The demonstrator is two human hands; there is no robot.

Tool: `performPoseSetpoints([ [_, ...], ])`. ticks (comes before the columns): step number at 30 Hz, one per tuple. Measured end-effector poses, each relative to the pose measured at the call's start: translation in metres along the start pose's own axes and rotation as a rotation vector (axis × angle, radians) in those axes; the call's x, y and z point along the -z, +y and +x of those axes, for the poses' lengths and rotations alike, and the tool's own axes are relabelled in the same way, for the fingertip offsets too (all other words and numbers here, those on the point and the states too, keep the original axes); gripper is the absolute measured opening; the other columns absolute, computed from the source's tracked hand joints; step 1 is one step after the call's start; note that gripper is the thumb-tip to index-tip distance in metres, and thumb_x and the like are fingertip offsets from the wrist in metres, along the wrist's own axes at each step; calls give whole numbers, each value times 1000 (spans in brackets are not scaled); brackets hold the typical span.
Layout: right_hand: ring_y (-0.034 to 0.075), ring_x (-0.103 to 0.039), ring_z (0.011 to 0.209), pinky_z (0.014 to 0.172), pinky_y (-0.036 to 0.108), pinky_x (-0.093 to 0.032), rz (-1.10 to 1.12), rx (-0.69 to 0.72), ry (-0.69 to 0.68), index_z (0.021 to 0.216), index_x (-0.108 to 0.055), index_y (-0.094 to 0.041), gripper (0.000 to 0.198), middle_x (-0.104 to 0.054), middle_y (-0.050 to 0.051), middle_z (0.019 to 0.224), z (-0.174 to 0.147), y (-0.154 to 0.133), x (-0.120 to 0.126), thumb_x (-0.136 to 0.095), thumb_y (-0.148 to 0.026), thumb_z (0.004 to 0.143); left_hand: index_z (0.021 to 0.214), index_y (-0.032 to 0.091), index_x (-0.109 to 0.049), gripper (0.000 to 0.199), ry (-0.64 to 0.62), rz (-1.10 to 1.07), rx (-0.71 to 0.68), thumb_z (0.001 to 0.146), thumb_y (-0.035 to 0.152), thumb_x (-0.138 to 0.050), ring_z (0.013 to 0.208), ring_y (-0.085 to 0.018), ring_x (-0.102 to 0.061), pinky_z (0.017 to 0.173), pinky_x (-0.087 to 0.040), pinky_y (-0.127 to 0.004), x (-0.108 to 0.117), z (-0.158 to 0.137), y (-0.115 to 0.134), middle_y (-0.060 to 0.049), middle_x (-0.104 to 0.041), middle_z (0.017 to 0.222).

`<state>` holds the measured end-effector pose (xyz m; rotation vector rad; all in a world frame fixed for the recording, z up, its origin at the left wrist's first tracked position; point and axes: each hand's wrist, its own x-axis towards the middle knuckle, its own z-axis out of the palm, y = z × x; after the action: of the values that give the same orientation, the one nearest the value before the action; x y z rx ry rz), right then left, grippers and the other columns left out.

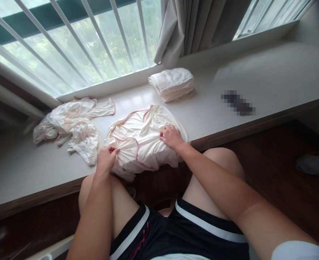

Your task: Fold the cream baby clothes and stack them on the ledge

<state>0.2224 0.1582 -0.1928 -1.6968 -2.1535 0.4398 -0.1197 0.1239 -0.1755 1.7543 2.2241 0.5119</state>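
A cream garment with pink piping (151, 126) lies spread on the ledge in front of me, its near side hanging over the edge. My left hand (107, 157) pinches the cloth at its left side, thumb against fingers. On the right part of the garment, my right hand (171, 136) rests with its fingers curled and closed on the fabric. Left of the garment is a crumpled piece of cream clothing with pink trim (78, 115). Behind and to the right sits a folded stack of cream cloth (173, 85).
The white ledge (273, 76) runs under a barred window (94, 43), with grey curtains (192, 29) at its sides. A blurred-out dark object (237, 103) lies on the ledge at right. A pale plastic-looking bag (315, 163) is on the dark floor at far right.
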Motion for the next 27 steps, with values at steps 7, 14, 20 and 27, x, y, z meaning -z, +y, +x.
performPoseSetpoints([
  [7,30,-52,109,94,43,-42,-6,-10,26,86,-71,-21,8,-61,11,110,4,0,4,-71,-29,88,88,19,-71,22,168,17,-83,82,40,-66,90,-25,-59,96,-47,-41,0,-5,15,-8,-64,97],
  [14,28,-55,108,100,42,-41,99,119,121,98,-71,-21,10,-64,9,111,16,-15,-13,-64,-25,91,125,22,-68,38,210,-141,-264,88,23,-59,95,-23,-58,99,-47,-40,-21,-7,47,-8,-58,108],
  [20,26,-55,119,107,41,-41,283,273,142,113,-68,-21,25,-64,5,130,31,-35,-34,-57,-16,91,113,25,-79,29,172,-27,-241,90,28,-61,104,-30,-56,99,-44,-44,-38,6,47,-11,-61,103],
  [27,28,-58,112,101,42,-45,181,214,83,128,-65,-23,41,-64,9,122,59,-50,-55,-57,-15,89,104,22,-78,22,160,-266,-171,93,31,-61,80,-21,-64,78,-46,-32,-27,8,45,-6,-74,86],
])
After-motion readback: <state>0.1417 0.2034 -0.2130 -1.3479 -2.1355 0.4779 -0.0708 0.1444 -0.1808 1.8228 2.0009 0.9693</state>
